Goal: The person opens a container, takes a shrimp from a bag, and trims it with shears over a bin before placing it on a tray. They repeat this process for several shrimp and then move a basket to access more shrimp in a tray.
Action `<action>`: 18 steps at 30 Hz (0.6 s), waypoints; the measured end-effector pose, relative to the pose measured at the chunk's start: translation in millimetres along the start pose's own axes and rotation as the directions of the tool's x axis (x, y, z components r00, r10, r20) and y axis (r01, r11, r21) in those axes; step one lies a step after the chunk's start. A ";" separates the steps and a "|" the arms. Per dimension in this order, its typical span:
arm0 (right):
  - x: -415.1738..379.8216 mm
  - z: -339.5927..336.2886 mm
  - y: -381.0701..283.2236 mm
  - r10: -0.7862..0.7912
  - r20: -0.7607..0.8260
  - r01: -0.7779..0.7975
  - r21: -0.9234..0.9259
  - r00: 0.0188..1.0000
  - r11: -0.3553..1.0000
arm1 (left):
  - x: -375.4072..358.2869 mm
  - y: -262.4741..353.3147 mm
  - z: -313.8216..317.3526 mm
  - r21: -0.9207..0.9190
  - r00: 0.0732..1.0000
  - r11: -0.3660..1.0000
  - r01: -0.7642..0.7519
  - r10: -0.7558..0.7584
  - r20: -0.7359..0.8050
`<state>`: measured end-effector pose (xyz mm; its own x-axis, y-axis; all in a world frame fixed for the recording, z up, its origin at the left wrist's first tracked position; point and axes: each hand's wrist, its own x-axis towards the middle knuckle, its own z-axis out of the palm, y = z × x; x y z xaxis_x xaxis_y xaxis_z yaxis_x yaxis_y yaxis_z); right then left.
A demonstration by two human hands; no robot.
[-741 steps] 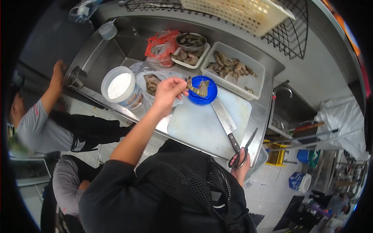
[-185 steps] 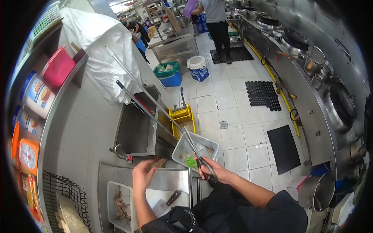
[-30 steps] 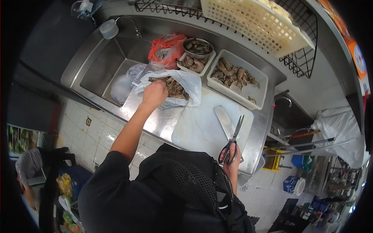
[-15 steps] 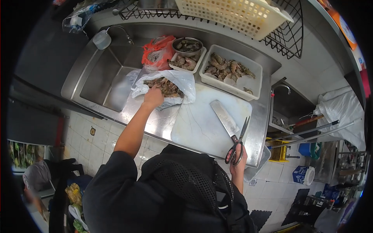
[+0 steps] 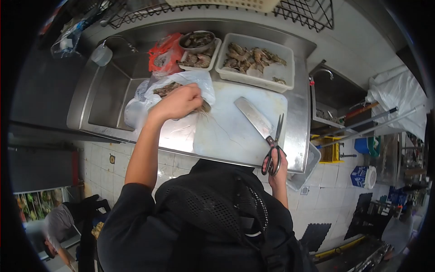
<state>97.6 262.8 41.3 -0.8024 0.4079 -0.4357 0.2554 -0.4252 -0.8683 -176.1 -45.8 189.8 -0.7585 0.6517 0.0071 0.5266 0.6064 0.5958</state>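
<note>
My left hand (image 5: 180,100) is closed on a shrimp (image 5: 206,107), whose body sticks out past my fingers with long feelers trailing over the cutting board (image 5: 217,140). Under that hand lies a white plastic bag (image 5: 201,84) with more shrimp (image 5: 166,89) in it, partly hidden. Near the front right edge of the board, my right hand (image 5: 279,165) is wrapped round the black handles of scissors (image 5: 273,147), their blades pointing away from me and slightly apart. A cleaver (image 5: 253,117) lies flat on the board, its handle end close to the scissors.
Behind the board stands a white tub (image 5: 290,75) of shrimp. Left of it are a smaller white tray (image 5: 213,63), a metal bowl (image 5: 198,49) and a red bag (image 5: 161,50). A steel sink (image 5: 102,109) is at left. Another person (image 5: 59,222) is at lower left.
My left hand has risen out of the bag and moved right with a shrimp in it. My right hand still holds the scissors. The whole view has shifted slightly.
</note>
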 end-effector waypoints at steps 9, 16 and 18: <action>-1.3 -14.6 -11.8 -0.031 -0.044 0.034 0.074 0.999 0.997 | 108.6 14.8 198.1 -0.197 0.969 0.957 -0.211 0.232 0.091; -25.2 -48.4 10.0 -0.017 -0.287 0.058 0.135 0.958 0.989 | 37.0 58.3 239.0 -0.128 0.995 0.990 0.064 -0.073 -0.069; -29.8 -56.1 18.9 -0.028 -0.339 0.090 0.168 0.941 0.982 | 15.3 80.3 255.8 -0.074 0.998 0.997 -0.020 0.024 0.061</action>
<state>156.5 287.9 24.6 -0.5792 0.6692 -0.4655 0.0879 -0.5164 -0.8518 -47.2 129.4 32.4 -0.7208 0.6926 -0.0273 0.5114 0.5579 0.6536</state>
